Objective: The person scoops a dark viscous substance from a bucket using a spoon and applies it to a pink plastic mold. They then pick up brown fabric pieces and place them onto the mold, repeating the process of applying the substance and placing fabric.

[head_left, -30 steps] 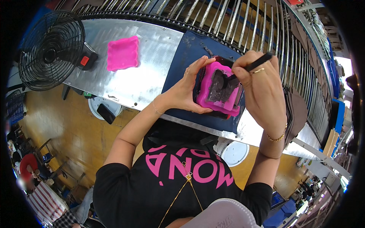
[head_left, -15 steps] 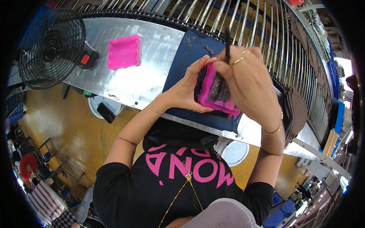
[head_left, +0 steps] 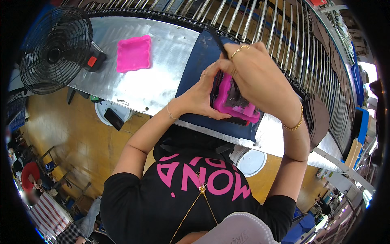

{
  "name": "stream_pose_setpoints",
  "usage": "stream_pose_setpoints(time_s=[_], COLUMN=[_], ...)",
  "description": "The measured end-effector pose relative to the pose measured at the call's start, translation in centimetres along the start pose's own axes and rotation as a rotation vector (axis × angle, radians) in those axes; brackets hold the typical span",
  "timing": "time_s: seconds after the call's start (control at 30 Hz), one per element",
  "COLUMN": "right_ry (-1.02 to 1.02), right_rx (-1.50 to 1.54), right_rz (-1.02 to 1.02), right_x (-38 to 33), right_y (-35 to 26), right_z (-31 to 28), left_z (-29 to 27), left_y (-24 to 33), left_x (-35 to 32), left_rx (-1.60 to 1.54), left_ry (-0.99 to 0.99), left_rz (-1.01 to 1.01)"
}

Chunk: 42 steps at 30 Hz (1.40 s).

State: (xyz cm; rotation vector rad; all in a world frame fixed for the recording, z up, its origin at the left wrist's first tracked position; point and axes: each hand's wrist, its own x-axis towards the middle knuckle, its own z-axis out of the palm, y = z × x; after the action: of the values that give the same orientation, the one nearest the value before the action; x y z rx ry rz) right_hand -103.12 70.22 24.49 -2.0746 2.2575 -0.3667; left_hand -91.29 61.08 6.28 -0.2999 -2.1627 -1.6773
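My left hand (head_left: 200,96) grips the left side of a pink wavy-edged tray (head_left: 224,103), thumb at its near edge and fingers toward its far edge. Dark, wet-looking material (head_left: 236,99) lies inside the tray, partly hidden by my right hand. Above the tray, my right hand (head_left: 260,77) is closed around a thin black-handled tool (head_left: 219,42) whose handle leans up to the left. The tool's working end is covered by the hand. Something dark with a bit of red shows beneath the tray's near edge.
A dark blue sheet (head_left: 191,79) lies under the work on a metal table (head_left: 162,44). Another pink tray (head_left: 134,53) sits to the left, beside a black fan (head_left: 55,53). Metal rollers (head_left: 217,16) run along the far side. Brown flat pieces (head_left: 319,120) hang at the right.
My right hand has shifted left, closer to my left hand. The tool's handle has tipped from nearly upright to leaning left. My left hand keeps its hold on the tray.
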Motion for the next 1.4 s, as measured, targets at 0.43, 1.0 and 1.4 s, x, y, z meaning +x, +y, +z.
stream_pose_setpoints(time_s=[0.43,1.0,1.4], right_ry=[-0.004,0.119,0.244], right_rx=[0.100,0.094,0.147], right_rz=[0.009,0.108,0.263], right_x=[-0.7,-1.4,-2.0], right_y=[0.6,1.0,1.0], right_z=[0.6,0.3,-1.2], left_z=[0.1,0.0,0.0], left_y=[0.3,0.6,0.6], left_x=[0.2,0.5,0.9], left_rx=[-0.027,-0.070,-0.075], left_ry=[0.015,0.025,0.033], left_rz=[0.014,0.007,0.058])
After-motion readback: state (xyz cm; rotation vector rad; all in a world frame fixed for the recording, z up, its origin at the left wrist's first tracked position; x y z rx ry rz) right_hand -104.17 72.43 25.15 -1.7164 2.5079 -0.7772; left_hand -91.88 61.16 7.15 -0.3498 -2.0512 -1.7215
